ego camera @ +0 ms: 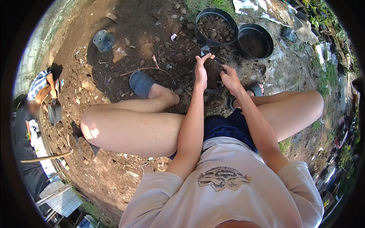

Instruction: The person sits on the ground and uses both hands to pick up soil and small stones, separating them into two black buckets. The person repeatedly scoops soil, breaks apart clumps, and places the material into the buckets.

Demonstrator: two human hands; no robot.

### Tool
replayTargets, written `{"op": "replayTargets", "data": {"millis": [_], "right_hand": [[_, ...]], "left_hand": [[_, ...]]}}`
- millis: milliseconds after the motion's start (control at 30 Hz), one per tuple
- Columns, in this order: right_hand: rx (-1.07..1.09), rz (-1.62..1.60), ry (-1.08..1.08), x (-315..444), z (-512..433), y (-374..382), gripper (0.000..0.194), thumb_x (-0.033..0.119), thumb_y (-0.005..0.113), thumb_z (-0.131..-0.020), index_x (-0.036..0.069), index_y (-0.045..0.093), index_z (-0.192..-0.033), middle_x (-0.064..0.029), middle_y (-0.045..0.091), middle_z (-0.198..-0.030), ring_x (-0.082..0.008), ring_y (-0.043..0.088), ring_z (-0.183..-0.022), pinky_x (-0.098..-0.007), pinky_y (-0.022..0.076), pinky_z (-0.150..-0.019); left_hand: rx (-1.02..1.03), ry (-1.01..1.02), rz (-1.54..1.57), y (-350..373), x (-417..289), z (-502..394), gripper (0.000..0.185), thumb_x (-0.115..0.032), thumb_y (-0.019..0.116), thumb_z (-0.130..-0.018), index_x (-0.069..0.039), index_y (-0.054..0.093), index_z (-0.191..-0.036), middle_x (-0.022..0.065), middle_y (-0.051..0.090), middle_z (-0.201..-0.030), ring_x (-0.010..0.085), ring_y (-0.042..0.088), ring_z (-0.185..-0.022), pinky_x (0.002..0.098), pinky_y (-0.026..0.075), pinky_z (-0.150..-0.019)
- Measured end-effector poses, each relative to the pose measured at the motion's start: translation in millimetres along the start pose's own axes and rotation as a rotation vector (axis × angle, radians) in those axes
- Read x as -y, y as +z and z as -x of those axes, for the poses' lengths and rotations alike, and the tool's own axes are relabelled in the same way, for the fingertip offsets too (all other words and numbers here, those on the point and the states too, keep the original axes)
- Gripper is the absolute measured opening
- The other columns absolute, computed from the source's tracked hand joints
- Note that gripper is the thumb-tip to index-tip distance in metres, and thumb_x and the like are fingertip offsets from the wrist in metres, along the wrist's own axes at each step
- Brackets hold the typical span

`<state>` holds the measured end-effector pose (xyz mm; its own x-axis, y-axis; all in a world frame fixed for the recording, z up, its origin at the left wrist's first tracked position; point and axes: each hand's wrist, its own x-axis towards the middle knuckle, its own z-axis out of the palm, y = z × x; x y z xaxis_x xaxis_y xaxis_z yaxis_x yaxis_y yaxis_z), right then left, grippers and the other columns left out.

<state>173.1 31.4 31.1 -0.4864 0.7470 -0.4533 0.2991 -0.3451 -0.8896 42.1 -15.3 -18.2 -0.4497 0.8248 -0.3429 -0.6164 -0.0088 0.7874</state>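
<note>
Between my hands is a large clump of dark soil (212, 72), above a round dark container (213, 90) on the ground between my feet. My left hand (203, 69) lies along the clump's left side, palm against it, fingers stretched out. At the clump's right side my right hand (229, 77) has its fingers bent and pressed to the soil; its fingertips are partly hidden. Beyond my hands stands a black plastic tub filled with brown clods or stones (215, 28). To its right is a second black tub (255, 41) with dark soil at its bottom.
An upturned translucent pot (104, 40) sits on the soil at the upper left. A thin bent stick (148, 68) lies near my left sandal (140, 84). Far left, another person (42, 88) squats by a dark pot (54, 114). Stones and plastic scraps litter the ground.
</note>
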Motion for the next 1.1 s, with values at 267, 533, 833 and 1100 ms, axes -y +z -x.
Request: {"op": "replayTargets", "data": {"millis": [267,533,833,1100], "right_hand": [[-0.1,0.053,-0.093,-9,-5,-1,0.034,0.001,0.048,-0.094,-0.002,0.066,-0.123,-0.0122,0.071,-0.087,-0.0173,0.066,-0.072,-0.0328,0.0545,-0.064],[-0.038,0.135,-0.023,-3,-3,-2,0.036,0.0,0.047,-0.092,-0.005,0.064,-0.123,-0.0129,0.071,-0.099,-0.0169,0.064,-0.089,-0.032,0.0502,-0.08],[-0.081,0.117,-0.067,-1,0,0,0.037,0.0,0.047,-0.092,-0.005,0.063,-0.125,-0.0137,0.071,-0.099,-0.0169,0.064,-0.088,-0.0323,0.0501,-0.079],[-0.155,0.197,-0.047,4,1,0,0.037,0.002,0.049,-0.092,-0.005,0.063,-0.126,-0.0153,0.071,-0.097,-0.0187,0.066,-0.086,-0.0327,0.0509,-0.078]], "left_hand": [[0.036,-0.025,0.136,5,-5,2,0.081,-0.067,0.02,-0.103,-0.001,0.054,-0.135,0.016,0.065,-0.129,0.0245,0.061,-0.116,0.0386,0.046,-0.105],[0.037,-0.041,0.139,3,-2,3,0.079,-0.067,0.02,-0.103,-0.003,0.054,-0.132,0.0174,0.065,-0.128,0.0259,0.062,-0.114,0.04,0.047,-0.104],[0.028,-0.056,0.146,1,3,1,0.077,-0.067,0.022,-0.103,-0.003,0.056,-0.127,0.0171,0.067,-0.125,0.0258,0.063,-0.11,0.0388,0.048,-0.102],[0.016,-0.066,0.119,-1,6,-2,0.078,-0.066,0.022,-0.104,-0.002,0.055,-0.133,0.0159,0.068,-0.123,0.0253,0.063,-0.112,0.039,0.047,-0.103]]}}
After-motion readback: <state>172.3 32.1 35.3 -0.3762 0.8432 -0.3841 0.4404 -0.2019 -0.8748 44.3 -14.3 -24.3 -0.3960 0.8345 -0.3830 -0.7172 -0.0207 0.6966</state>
